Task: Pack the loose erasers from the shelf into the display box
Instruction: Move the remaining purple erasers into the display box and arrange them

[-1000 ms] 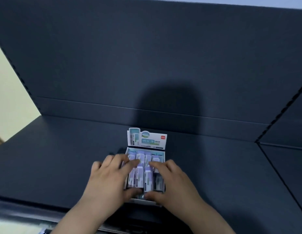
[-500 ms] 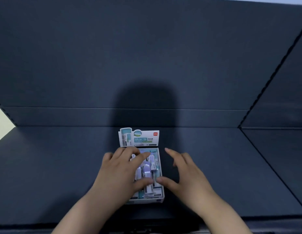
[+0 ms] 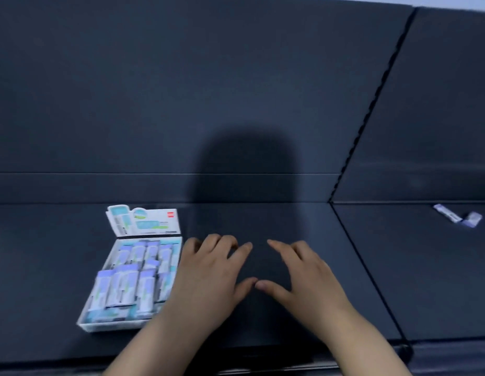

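Observation:
The white display box (image 3: 100, 325) sits on the dark shelf at the lower left, its printed flap (image 3: 143, 221) standing upright at the back. Several purple-and-teal wrapped erasers (image 3: 132, 283) fill it in rows. My left hand (image 3: 208, 278) hovers just right of the box, fingers relaxed and spread, holding nothing. My right hand (image 3: 303, 278) is beside it, also relaxed and holding nothing; the two thumbs almost touch. Two loose erasers (image 3: 458, 216) lie far right on the neighbouring shelf section, well beyond my right hand.
The dark shelf board (image 3: 263, 316) runs left to right with a back panel (image 3: 236, 90) behind. A perforated upright and seam (image 3: 352, 147) divide this section from the right one. The shelf's front edge (image 3: 263, 359) lies under my forearms.
Both hands have left the box and now hover over bare shelf to its right. My view has swung right, so the box sits at the left and two loose erasers show at far right.

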A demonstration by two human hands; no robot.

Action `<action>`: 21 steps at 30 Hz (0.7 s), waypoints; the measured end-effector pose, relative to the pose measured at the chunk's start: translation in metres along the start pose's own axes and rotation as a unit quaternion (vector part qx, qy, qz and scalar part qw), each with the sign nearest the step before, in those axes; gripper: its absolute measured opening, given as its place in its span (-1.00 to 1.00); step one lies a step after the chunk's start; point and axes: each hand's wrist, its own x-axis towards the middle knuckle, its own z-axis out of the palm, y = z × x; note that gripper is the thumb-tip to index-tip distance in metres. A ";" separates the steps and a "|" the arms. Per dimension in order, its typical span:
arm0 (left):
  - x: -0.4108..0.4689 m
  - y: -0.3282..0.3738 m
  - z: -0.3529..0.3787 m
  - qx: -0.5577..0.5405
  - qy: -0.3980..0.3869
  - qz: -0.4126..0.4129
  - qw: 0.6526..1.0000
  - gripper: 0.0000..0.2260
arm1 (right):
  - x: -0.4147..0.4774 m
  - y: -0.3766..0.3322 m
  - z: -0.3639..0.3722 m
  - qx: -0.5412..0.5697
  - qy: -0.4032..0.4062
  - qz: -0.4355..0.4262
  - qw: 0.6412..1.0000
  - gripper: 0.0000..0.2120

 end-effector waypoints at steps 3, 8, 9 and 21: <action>0.013 0.038 0.003 0.007 -0.018 -0.010 1.000 -0.49 | -0.009 0.037 -0.018 -0.021 0.000 -0.009 1.000 -0.28; 0.027 0.099 0.015 0.000 -0.035 -0.034 0.999 -0.48 | -0.027 0.101 -0.032 -0.037 -0.002 -0.015 0.999 -0.28; 0.029 0.110 0.018 -0.003 -0.038 -0.037 0.999 -0.48 | -0.030 0.112 -0.033 -0.039 -0.004 -0.012 0.999 -0.28; 0.044 0.143 0.032 -0.005 -0.099 -0.049 0.994 -0.48 | -0.043 0.151 -0.048 -0.034 -0.006 0.034 0.999 -0.29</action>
